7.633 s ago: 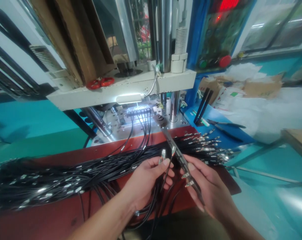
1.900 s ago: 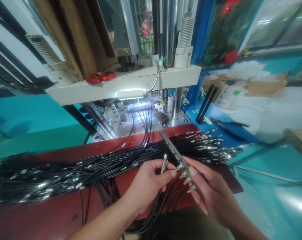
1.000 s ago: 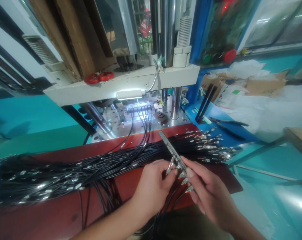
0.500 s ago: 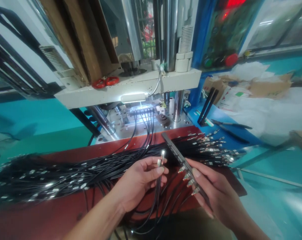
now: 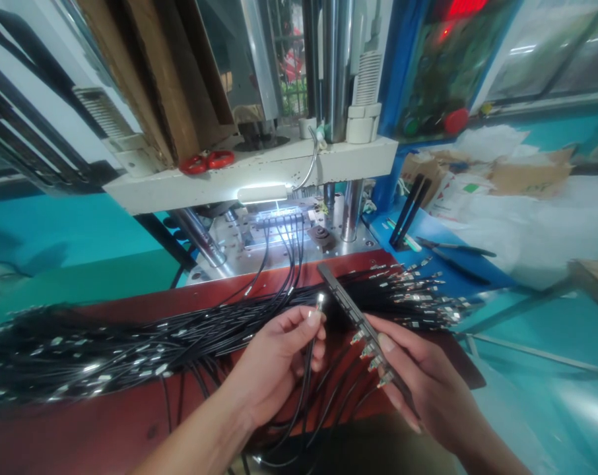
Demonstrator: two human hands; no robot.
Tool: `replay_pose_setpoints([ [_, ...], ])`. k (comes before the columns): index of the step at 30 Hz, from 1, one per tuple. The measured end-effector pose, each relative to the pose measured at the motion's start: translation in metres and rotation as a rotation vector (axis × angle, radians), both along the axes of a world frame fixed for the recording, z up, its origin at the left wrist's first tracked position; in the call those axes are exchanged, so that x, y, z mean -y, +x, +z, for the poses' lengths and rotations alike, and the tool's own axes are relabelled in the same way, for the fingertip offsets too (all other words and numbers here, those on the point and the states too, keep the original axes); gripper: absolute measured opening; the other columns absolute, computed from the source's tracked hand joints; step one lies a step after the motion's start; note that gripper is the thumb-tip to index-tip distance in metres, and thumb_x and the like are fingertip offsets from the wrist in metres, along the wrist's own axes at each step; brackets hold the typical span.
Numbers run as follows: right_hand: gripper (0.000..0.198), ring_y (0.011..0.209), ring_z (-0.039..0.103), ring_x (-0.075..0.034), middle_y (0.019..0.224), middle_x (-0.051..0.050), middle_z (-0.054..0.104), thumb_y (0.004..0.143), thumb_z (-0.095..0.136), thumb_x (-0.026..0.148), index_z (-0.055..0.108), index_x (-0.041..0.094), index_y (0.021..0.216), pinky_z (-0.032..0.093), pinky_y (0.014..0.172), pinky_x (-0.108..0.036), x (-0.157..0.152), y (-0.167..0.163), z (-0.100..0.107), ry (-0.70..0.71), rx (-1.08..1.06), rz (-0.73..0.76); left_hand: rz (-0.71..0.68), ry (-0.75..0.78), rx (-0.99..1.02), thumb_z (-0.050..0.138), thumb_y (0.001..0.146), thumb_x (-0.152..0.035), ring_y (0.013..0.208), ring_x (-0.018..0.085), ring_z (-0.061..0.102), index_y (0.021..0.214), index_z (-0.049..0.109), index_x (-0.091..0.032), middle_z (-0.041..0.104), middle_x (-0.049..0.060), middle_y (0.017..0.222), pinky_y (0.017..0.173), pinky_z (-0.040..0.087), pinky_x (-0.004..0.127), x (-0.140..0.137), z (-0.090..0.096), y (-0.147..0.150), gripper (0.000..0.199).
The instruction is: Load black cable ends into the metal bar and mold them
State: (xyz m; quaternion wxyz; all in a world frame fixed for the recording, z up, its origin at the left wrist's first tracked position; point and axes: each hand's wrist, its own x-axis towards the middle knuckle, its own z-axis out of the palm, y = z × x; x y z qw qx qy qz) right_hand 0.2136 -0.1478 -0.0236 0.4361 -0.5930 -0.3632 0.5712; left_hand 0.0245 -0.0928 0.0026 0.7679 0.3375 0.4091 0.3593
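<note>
Between the thumb and fingers of my left hand (image 5: 284, 356) is a black cable (image 5: 306, 382), its small metal connector (image 5: 320, 301) pointing up past the fingertips. My right hand (image 5: 422, 376) grips a dark slotted metal bar (image 5: 346, 300), which slants up and to the left. Several cable connectors (image 5: 371, 359) sit along the bar's lower half, with their cables hanging below. The upper slots carry no connectors. The left fingertips are a short way left of the bar, not touching it. Under both hands lies a big bundle of black cables (image 5: 204, 336).
Behind the red tabletop (image 5: 220, 284) stands a press with a white plate (image 5: 259, 165). Several cables run into its lit fixture (image 5: 279, 221). Red-handled scissors (image 5: 207, 162) lie on the plate. Pliers (image 5: 452, 257) rest on the blue surface at right, near white bags (image 5: 551, 211).
My left thumb has slid up toward the connector, and the fingers have closed more over the cable end. The bar in my right hand has barely moved.
</note>
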Motion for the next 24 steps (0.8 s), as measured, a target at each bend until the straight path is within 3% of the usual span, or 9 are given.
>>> replay_pose_setpoints([
  [6,0.056,0.031,0.034,-0.003,0.059,0.003,0.057,0.086,0.057,0.054,0.056,0.024,0.133,0.027,0.027,-0.013,-0.001,0.000,0.008,0.002,0.039,0.000,-0.031,0.204,-0.338,0.062,0.084,-0.040,0.047,0.006,0.036,0.080,0.054,-0.017,0.045,-0.006,0.058,0.045,0.028,0.020,0.000,-0.004,0.016,0.025],
  [11,0.060,0.031,0.034,-0.004,0.053,0.005,0.052,0.084,0.057,0.056,0.054,0.023,0.135,0.028,0.027,-0.013,0.000,0.000,0.009,-0.020,0.019,0.010,-0.093,0.371,-0.582,0.062,0.082,-0.035,0.048,0.006,0.036,0.078,0.056,-0.018,0.048,-0.006,0.060,0.048,0.028,0.019,-0.003,-0.003,0.021,0.018],
  [19,0.060,0.032,0.034,-0.004,0.053,0.005,0.052,0.085,0.058,0.055,0.054,0.023,0.136,0.027,0.027,-0.014,0.000,0.001,0.008,-0.023,0.006,0.038,-0.099,0.476,-0.679,0.059,0.082,-0.031,0.051,0.009,0.041,0.074,0.058,-0.017,0.053,-0.004,0.060,0.054,0.032,0.022,-0.006,0.004,0.022,0.016],
  [24,0.062,0.055,0.053,-0.010,0.080,-0.001,0.065,0.081,0.059,0.062,0.055,0.031,0.134,0.043,0.040,-0.014,0.000,-0.002,0.011,-0.111,-0.021,-0.039,-0.105,0.434,-0.682,0.061,0.080,-0.033,0.046,0.009,0.039,0.074,0.059,-0.018,0.051,-0.005,0.053,0.050,0.030,0.022,-0.006,0.007,0.024,0.017],
])
